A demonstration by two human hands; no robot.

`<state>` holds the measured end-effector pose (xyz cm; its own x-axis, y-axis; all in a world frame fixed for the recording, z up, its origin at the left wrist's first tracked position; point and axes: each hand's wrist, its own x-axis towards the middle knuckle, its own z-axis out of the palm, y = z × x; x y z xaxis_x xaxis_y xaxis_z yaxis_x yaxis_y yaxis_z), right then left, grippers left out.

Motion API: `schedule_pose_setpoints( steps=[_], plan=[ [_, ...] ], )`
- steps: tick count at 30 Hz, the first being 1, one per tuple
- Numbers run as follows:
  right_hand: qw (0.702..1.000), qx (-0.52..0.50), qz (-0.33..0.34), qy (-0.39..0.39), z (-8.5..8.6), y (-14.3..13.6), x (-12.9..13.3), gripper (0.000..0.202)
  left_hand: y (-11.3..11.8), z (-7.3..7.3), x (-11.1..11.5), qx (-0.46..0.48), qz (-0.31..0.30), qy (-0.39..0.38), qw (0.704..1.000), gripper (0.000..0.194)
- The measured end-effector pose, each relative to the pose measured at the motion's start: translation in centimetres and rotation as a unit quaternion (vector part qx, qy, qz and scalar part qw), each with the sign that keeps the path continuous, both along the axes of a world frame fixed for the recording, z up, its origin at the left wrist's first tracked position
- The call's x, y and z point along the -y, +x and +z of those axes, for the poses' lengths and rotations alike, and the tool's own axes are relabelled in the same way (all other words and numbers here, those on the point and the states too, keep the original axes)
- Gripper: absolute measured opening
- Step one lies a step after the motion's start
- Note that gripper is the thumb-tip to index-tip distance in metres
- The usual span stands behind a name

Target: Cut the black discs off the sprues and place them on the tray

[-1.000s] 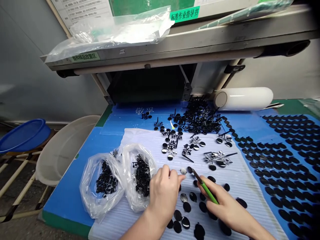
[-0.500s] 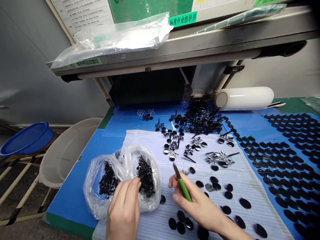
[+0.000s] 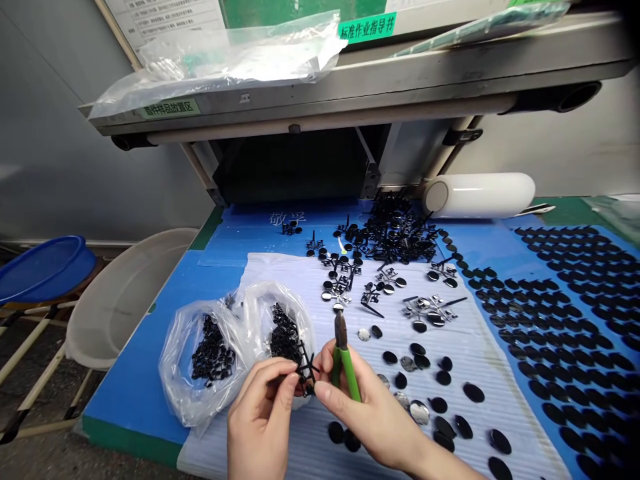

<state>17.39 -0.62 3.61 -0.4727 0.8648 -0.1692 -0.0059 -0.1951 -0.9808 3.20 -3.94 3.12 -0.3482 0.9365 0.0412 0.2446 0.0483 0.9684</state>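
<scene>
My left hand (image 3: pixel 263 413) pinches a small black branched plastic sprue (image 3: pixel 309 365) between thumb and fingers, just in front of the right-hand bag. In my right hand (image 3: pixel 375 413) is a pair of side cutters (image 3: pixel 349 367) with green handles, jaws pointing up and away from me. The thumb and a fingertip of that hand come close to the sprue; whether they touch it I cannot tell. Behind my left hand stand two open clear plastic bags (image 3: pixel 173 393) holding many tiny black parts (image 3: pixel 213 350). Loose black discs (image 3: pixel 473 393) lie right of my hands.
Sprues with discs (image 3: pixel 430 308) lie on the white foam sheet (image 3: pixel 320 460), below a tangled pile of black sprues (image 3: pixel 400 230). Rows of black discs (image 3: pixel 545 333) cover the right side. A white roll (image 3: pixel 485 195) sits under the metal shelf (image 3: pixel 390 87). Left stands a pale tub (image 3: pixel 115 307).
My left hand has moved from the bags' edge toward my right hand and now shows a black sprue. The cutters have turned more upright, showing both handles. The view has shifted slightly.
</scene>
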Motion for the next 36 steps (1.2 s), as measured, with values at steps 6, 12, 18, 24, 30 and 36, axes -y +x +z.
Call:
schedule_pose_setpoints(
  steps=[6,12,18,24,30,36],
  plan=[
    [0.943,0.261,0.100,0.179,-1.6,1.8,0.6,0.030,0.2,1.5,-0.1,0.084,0.052,-0.041,0.994,0.007],
    [0.911,0.302,0.132,0.246,-1.6,1.1,0.5,0.035,0.7,1.6,0.1,0.094,0.040,-0.053,0.993,0.008],
    [0.895,0.319,0.145,0.277,-1.8,1.1,0.2,0.031,0.6,1.7,0.0,0.098,0.030,-0.058,0.993,0.010],
    [0.871,0.350,0.148,0.311,-1.7,1.2,0.0,0.030,0.8,1.7,-0.1,0.112,0.034,-0.065,0.991,0.007],
    [0.865,0.347,0.137,0.336,-2.2,1.2,-0.2,0.026,0.8,1.8,-0.2,0.124,0.035,-0.066,0.989,0.008],
    [0.870,0.340,0.144,0.328,-2.6,1.0,-0.4,0.024,0.7,1.9,-0.5,0.110,0.041,-0.076,0.990,0.008]
  ],
)
